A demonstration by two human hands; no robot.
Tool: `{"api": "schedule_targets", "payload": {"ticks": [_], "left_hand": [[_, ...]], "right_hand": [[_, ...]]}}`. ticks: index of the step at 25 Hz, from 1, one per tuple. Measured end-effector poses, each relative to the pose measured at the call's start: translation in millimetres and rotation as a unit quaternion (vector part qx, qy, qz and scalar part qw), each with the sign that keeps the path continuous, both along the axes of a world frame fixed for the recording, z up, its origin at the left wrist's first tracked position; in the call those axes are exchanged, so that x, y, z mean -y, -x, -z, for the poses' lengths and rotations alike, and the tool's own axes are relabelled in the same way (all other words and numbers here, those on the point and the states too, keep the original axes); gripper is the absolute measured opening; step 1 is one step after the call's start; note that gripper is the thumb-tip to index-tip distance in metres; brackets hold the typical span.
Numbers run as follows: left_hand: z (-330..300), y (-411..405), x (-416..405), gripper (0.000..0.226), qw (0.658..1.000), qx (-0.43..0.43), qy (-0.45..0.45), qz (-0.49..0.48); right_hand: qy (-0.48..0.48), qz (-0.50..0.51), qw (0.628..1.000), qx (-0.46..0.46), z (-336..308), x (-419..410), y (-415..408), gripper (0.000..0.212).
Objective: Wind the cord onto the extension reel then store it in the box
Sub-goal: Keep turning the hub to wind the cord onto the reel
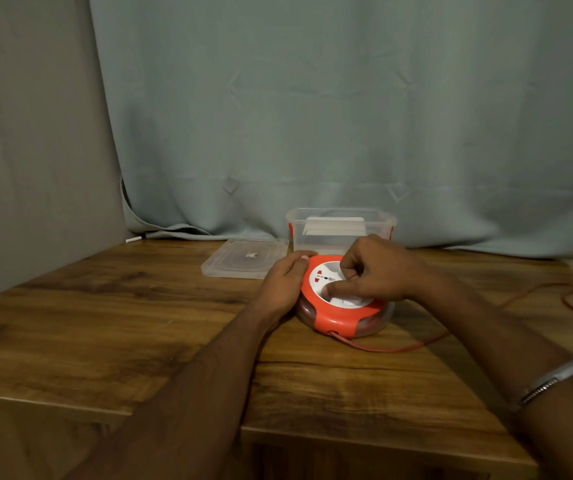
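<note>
A round orange extension reel with a white socket face lies flat on the wooden table. My left hand clasps its left rim. My right hand rests on top of the white face, fingers curled on the winding part there. An orange cord leaves the reel's front and trails right across the table to the frame's edge. Just behind the reel stands a clear plastic box with orange clips, open, with something white inside.
The box's clear lid lies flat to the left of the box. A pale curtain hangs behind the table, a grey wall on the left. The table's front edge runs near me. A small white item lies at the back left corner.
</note>
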State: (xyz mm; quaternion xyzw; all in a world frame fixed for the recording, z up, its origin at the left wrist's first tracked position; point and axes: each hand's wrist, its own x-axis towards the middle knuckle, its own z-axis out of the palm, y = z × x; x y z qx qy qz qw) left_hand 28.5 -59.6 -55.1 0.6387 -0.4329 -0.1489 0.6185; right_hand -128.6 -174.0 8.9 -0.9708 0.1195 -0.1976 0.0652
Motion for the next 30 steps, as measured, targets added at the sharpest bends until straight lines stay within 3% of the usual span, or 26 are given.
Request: {"api": "schedule_targets", "payload": {"ticks": [4,7,16,25,30], "left_hand": [[-0.3,-0.1,0.5,0.036,1.0,-0.008,-0.002,0.001],[-0.7,0.4,-0.1,0.036,1.0,-0.009,-0.004,0.006],[-2.0,2.0,-1.5,0.037,1.0,-0.005,-0.018,0.01],[-1.3,2.0,-1.5,0.038,1.0,-0.007,-0.008,0.002],[-1.8,1.6,-1.0,0.037,1.0,-0.017,-0.007,-0.005]], "right_hand": [[-0.073,-0.069,0.995,0.028,-10.2,7.6,8.3,0.021],[-0.108,-0.08,0.99,-0.033,-14.2,13.5,16.7,0.05],[-0.16,-0.078,0.983,-0.052,-12.3,25.9,18.2,0.074],[-0.073,-0.048,0.995,-0.045,-12.2,8.6,16.9,0.068],[-0.001,-0.025,0.999,-0.036,-10.0,1.9,12.7,0.041]]}}
